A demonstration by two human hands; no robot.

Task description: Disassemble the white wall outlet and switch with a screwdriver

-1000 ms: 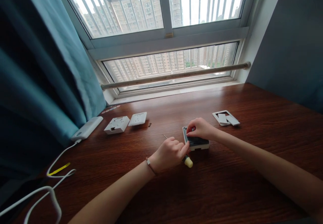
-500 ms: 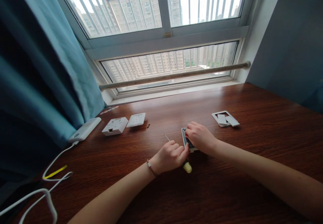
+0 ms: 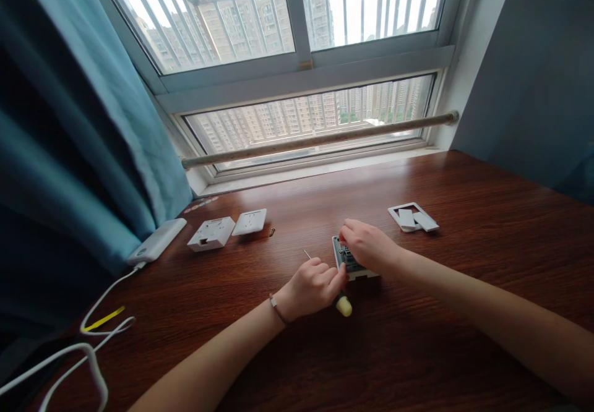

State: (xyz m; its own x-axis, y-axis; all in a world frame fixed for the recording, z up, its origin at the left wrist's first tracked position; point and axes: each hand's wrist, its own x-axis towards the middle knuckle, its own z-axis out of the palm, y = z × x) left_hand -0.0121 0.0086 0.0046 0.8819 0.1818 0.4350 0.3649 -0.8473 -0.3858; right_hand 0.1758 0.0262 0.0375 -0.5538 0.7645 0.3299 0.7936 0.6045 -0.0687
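The white box with a dark insert [image 3: 353, 267] sits flat on the tabletop [image 3: 241, 313], directly under the right hand [image 3: 369, 243], which is the nearer one; its long axis is partly covered, so I cannot tell it. The right fingers bunch over its far left part, whether pinching anything I cannot tell. The left hand [image 3: 318, 285] grips a screwdriver [image 3: 344, 306], slanting from shaft at far left to yellow handle end at near right, fingertips at the box's left edge. Well apart, farther right, lies a white frame [image 3: 395, 215].
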